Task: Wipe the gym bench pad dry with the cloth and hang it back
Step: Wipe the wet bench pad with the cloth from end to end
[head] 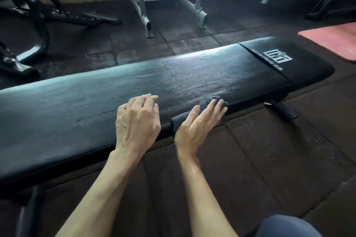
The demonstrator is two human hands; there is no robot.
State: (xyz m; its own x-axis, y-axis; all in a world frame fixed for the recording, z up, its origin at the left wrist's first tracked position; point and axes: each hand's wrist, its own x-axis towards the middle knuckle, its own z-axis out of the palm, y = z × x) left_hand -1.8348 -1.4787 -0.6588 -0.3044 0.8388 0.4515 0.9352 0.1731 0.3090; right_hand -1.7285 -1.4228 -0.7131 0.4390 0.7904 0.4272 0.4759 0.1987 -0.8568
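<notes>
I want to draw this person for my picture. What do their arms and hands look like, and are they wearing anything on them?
Both arms are bare up to the picture's edge: no sleeves show. The left hand and right hand wear no gloves, rings, watch or bands that can be seen. Draw slim forearms and long fingers with short nails. A dark blue-grey clothed knee peeks in at the bottom.

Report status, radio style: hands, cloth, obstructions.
Right hand flat on cloth, near pad edge. Left hand resting bare on pad. Nothing obstructing.

A gym: padded bench [134, 86], rubber-tile floor [250, 150], steel equip. frames [142, 5] (pink mat [331, 40] too).
</notes>
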